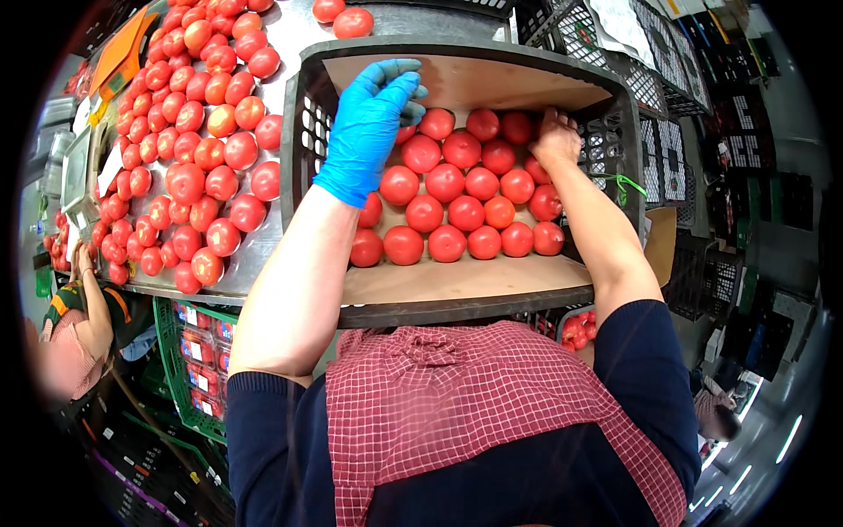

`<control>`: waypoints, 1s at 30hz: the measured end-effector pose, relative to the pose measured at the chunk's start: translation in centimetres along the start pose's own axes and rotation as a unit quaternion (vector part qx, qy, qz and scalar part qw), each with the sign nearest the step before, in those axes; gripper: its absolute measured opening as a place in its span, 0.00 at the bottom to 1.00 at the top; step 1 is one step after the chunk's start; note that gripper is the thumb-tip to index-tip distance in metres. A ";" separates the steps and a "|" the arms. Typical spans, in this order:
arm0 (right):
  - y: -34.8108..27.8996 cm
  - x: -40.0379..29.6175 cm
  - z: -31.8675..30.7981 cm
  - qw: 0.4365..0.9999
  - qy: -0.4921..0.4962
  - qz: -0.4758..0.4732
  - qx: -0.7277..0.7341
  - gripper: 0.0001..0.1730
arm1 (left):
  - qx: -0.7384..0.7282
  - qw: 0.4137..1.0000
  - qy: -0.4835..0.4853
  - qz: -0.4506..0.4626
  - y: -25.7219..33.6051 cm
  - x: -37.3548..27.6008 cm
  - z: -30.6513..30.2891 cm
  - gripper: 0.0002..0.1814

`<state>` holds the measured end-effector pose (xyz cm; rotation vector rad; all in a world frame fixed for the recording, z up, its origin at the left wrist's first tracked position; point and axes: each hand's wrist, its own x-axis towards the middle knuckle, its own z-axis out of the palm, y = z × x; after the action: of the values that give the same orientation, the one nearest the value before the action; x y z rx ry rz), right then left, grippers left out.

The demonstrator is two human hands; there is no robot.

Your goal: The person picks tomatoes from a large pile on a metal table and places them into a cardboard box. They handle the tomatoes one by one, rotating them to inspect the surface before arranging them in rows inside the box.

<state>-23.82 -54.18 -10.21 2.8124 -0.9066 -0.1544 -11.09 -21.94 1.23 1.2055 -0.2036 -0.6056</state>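
Observation:
A black plastic crate [461, 313] lined with brown cardboard [474, 280] stands before me, with rows of red tomatoes [444, 182] on its bottom. My left hand [375, 125], in a blue glove, is above the crate's far left part with its fingers bent; whether it holds anything is hidden. My bare right hand [558, 138] reaches down into the far right corner, its fingers at the tomatoes there. A tomato lies just left of it and another below it. Its fingertips are partly hidden, so its grip cannot be told.
Many loose tomatoes [188, 184] cover the metal table [263, 227] left of the crate. An orange container [118, 53] is at the far left. A green crate [168, 369] of packed punnets stands below the table. Black crates [672, 66] are stacked right. Another person [95, 316] works at the left.

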 end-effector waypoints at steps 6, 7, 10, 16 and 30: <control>2.1 -0.7 -4.3 0.985 0.017 -0.024 0.171 0.45 | 0.070 0.992 -0.097 -0.026 -0.4 -0.8 1.4 0.18; 1.9 -0.9 -5.3 0.973 0.016 -0.035 0.229 0.46 | 0.105 0.989 -0.105 -0.009 -0.6 -1.0 1.6 0.19; 1.0 -2.9 -8.7 0.846 -0.070 -0.067 0.524 0.43 | 0.218 0.965 -0.142 0.016 -1.1 -1.4 2.1 0.23; -2.7 -6.7 -13.0 0.562 -0.229 -0.133 0.783 0.42 | 0.343 0.915 -0.139 0.158 -3.3 -2.8 3.0 0.44; -1.2 -0.2 -6.0 0.876 -0.134 -0.136 0.443 0.34 | -0.070 0.978 -0.196 0.001 -0.2 -3.1 4.5 0.50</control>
<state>-22.37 -52.25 -4.62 3.8612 -0.7425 -0.2127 -15.80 -24.00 3.17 0.9418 -0.4869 -0.8394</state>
